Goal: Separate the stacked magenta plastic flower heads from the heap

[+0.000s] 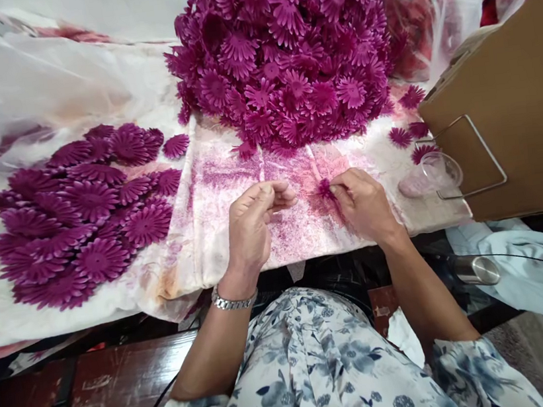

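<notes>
Between the thumb and fingertips of my right hand (364,204) is a small bunched purple artificial flower (324,188), just above the stained cloth. My left hand (254,222) hovers a short way to the left, thumb against its curled fingers; anything in that pinch is too small to make out. Behind both hands rises a big heap of magenta artificial flowers (283,62). Flat purple petal layers (93,200) lie in an overlapping pile on the left side of the table.
A cardboard box (509,105) stands at the right, with a bent metal wire (487,148) and a clear plastic cup (440,172) before it. Loose purple petals (400,138) lie nearby. Clear plastic bags (435,2) hold red material at the back right. White plastic sheeting (34,74) covers the back left.
</notes>
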The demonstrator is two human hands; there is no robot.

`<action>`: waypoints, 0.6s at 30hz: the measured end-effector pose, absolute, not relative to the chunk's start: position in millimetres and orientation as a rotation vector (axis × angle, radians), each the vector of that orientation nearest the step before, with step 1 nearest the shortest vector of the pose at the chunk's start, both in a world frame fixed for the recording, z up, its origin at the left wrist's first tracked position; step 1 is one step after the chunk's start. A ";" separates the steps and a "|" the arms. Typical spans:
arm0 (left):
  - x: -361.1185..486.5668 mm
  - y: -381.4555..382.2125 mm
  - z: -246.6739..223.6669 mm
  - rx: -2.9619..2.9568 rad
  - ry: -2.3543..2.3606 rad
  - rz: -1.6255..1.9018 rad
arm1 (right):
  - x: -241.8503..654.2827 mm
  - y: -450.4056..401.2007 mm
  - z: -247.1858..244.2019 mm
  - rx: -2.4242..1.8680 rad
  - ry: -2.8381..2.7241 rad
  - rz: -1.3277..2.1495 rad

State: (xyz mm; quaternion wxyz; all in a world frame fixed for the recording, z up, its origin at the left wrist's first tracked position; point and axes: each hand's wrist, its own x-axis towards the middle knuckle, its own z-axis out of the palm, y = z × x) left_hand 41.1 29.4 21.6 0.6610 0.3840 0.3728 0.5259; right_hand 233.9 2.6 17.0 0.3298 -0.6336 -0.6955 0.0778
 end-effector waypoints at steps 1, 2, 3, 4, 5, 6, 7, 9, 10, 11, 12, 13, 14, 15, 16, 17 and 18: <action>43.1 28.8 21.1 0.852 0.845 1.186 | 234.4 2.2 19.9 -1.615 -1.699 0.314; 45.7 28.0 21.0 0.828 0.832 1.175 | 233.5 1.2 22.5 -1.554 -1.580 0.445; 49.1 26.9 21.4 0.796 0.804 1.144 | 230.8 -0.2 24.3 -1.482 -1.480 0.581; 53.3 25.5 22.2 0.755 0.760 1.096 | 226.2 -1.8 25.0 -1.408 -1.409 0.702; 58.1 23.9 23.2 0.710 0.712 1.037 | 219.9 -3.3 24.5 -1.343 -1.376 0.788; 63.3 22.2 24.3 0.666 0.666 0.981 | 212.4 -4.7 22.9 -1.308 -1.379 0.825; 68.4 20.6 25.1 0.627 0.636 0.947 | 204.5 -5.8 20.6 -1.311 -1.412 0.796; 76.5 18.6 25.2 0.571 0.626 0.992 | 190.3 -7.2 15.8 -1.383 -1.542 0.567; 78.5 18.4 24.4 0.545 0.641 1.045 | 185.2 -7.7 14.3 -1.421 -1.611 0.409; 78.8 18.9 23.2 0.524 0.662 1.100 | 182.0 -8.0 13.9 -1.446 -1.662 0.264; 77.5 19.8 21.9 0.509 0.686 1.147 | 180.5 -8.3 14.9 -1.453 -1.682 0.157; 74.8 21.1 20.7 0.500 0.715 1.185 | 180.1 -8.5 17.1 -1.449 -1.667 0.104; 71.5 22.4 19.7 0.500 0.746 1.212 | 180.4 -8.5 20.3 -1.440 -1.624 0.099; 68.2 23.5 19.1 0.507 0.780 1.236 | 180.4 -8.2 24.0 -1.424 -1.568 0.128; 65.5 24.2 19.0 0.517 0.812 1.261 | 179.5 -7.3 27.8 -1.399 -1.521 0.176; 64.2 24.2 19.2 0.529 0.838 1.284 | 177.4 -5.5 31.0 -1.366 -1.494 0.232; 64.4 23.5 19.8 0.537 0.848 1.302 | 173.8 -2.6 33.2 -1.325 -1.495 0.290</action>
